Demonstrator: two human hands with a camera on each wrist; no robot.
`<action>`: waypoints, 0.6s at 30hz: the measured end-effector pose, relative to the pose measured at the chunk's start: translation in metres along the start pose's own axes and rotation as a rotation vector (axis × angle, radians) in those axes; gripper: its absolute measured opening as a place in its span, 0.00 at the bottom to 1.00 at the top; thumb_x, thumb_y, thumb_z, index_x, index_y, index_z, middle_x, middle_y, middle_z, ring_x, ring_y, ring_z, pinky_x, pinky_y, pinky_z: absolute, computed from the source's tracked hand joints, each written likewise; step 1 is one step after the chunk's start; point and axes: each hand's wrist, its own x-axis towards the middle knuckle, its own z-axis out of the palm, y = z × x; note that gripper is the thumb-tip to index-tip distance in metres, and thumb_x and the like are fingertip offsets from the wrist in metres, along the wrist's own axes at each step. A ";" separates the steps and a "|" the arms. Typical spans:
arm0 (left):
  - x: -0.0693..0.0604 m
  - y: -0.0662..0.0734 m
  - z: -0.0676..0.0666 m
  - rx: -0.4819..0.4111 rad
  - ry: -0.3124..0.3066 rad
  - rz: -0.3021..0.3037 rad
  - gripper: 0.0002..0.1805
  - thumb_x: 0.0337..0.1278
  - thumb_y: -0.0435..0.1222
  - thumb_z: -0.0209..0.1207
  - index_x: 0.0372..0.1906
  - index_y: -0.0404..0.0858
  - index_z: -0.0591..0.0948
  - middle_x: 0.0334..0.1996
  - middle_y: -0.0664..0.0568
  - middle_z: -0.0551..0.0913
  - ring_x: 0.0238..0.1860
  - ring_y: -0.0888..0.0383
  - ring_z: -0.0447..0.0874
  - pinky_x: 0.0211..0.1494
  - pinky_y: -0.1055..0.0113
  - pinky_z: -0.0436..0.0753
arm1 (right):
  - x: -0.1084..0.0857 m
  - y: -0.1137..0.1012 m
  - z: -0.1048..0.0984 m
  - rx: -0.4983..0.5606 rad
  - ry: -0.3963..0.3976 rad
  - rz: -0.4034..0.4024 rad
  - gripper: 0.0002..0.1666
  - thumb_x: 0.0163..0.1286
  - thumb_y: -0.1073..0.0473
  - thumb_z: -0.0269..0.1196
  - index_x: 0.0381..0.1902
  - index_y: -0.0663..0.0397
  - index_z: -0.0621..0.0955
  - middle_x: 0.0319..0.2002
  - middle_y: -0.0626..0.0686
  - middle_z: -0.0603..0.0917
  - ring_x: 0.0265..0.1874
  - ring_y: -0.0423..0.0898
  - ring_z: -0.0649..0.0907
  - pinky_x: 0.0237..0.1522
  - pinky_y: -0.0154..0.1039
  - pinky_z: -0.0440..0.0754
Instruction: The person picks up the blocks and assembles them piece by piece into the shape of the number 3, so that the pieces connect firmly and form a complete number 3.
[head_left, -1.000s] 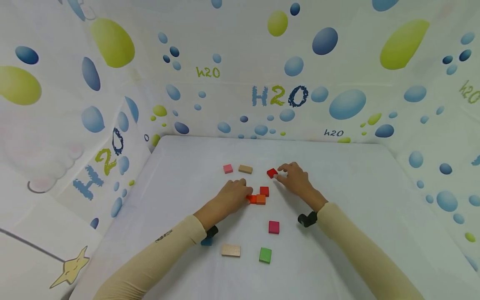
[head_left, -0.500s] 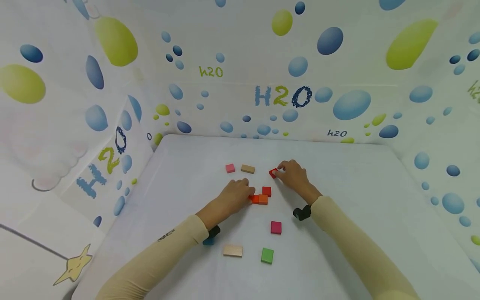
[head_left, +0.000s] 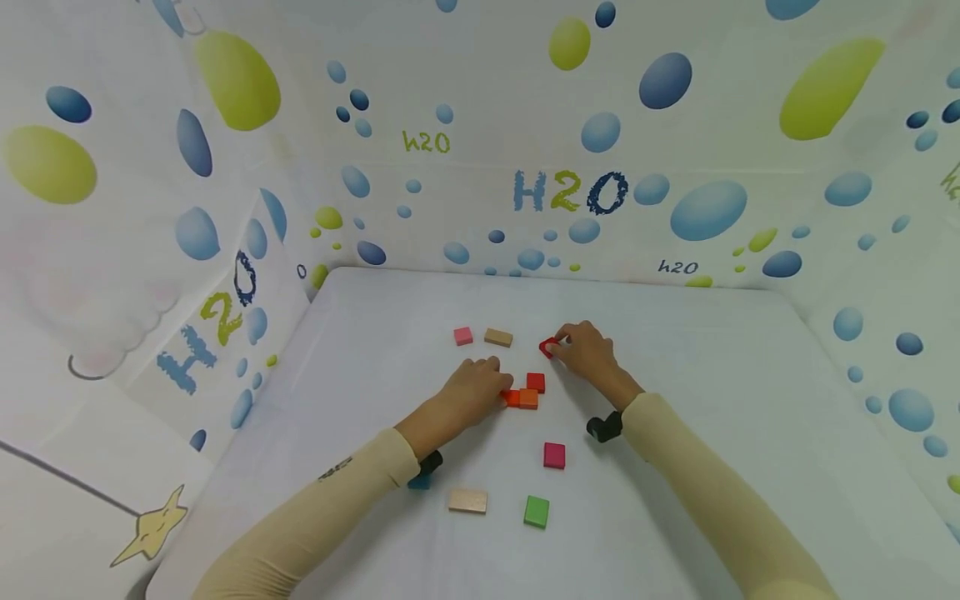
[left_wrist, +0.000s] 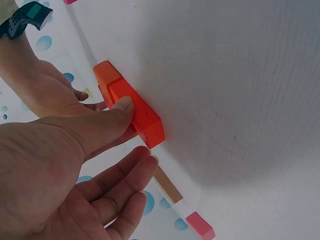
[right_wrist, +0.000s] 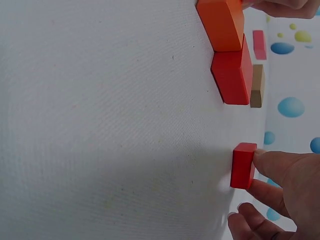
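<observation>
My left hand [head_left: 471,393] pinches an orange-red block [left_wrist: 150,129] between thumb and forefinger, its other fingers loosely bent. That block lies end to end with an orange block [head_left: 529,399] on the white table. Touching the orange block, a red block [right_wrist: 232,80] sits just behind it in the head view. Farther back and to the right, my right hand [head_left: 588,350] grips a second red block [right_wrist: 242,165] with thumb and forefinger. This red block stands turned at an angle, apart from the others; whether it touches the table I cannot tell.
Behind the hands lie a pink block [head_left: 462,336] and a tan block [head_left: 498,337]. Nearer are a crimson block [head_left: 554,456], a light wooden block [head_left: 468,501] and a green block [head_left: 536,512]. A blue block [head_left: 420,482] is partly hidden under the left wrist.
The right forefinger has come down to the red block, which is now pinched and slightly turned. My left hand has stayed on the orange-red block. The head view has shifted slightly.
</observation>
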 end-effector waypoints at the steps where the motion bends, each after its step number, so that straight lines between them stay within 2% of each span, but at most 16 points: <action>1: 0.000 0.000 0.000 -0.002 -0.001 0.000 0.16 0.67 0.44 0.70 0.57 0.46 0.88 0.46 0.49 0.84 0.48 0.54 0.82 0.55 0.59 0.83 | 0.000 0.000 0.000 0.006 -0.002 0.001 0.20 0.77 0.51 0.65 0.59 0.57 0.85 0.55 0.62 0.82 0.57 0.58 0.79 0.61 0.65 0.75; 18: 0.001 0.001 0.000 0.009 -0.003 -0.011 0.17 0.68 0.44 0.70 0.58 0.47 0.87 0.47 0.49 0.84 0.49 0.54 0.82 0.57 0.59 0.83 | -0.002 -0.006 0.010 0.058 -0.018 -0.036 0.18 0.75 0.51 0.67 0.57 0.53 0.86 0.55 0.61 0.82 0.60 0.57 0.79 0.61 0.66 0.74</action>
